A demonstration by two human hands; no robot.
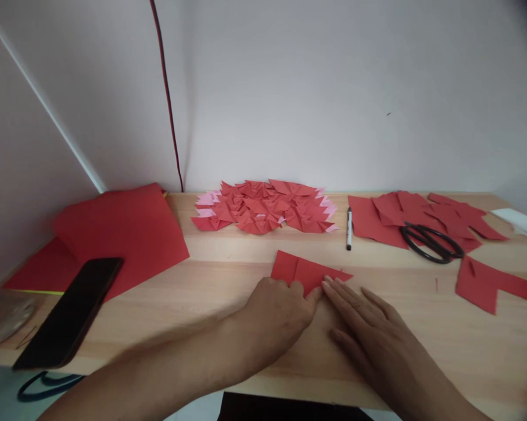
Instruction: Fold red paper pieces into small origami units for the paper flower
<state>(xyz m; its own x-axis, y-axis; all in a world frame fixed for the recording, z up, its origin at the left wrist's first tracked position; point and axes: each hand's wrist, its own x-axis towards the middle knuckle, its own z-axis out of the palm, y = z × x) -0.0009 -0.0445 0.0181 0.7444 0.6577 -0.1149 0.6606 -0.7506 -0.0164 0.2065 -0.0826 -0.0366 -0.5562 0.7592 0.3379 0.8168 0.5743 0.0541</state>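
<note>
A folded red paper piece (pixel 307 271) lies flat near the middle of the table, with a vertical crease towards its left side and a pointed right end. My left hand (pixel 285 310) presses on its lower edge, fingers curled and thumb stretched to the right; whether anything is pinched under the fingers is hidden. Beside it, my right hand (pixel 364 318) lies flat with its fingers stretched out, the fingertips on the paper's lower right edge. Behind both hands is a pile of folded red and pink paper pieces (pixel 267 207).
Large red sheets (pixel 127 234) and a black phone (pixel 72 313) are at the left. A marker (pixel 349 229), cut red papers (pixel 421 213), black-handled scissors (pixel 432 242) and a red offcut (pixel 478 286) lie at the right. A wall stands behind the table (pixel 228 257).
</note>
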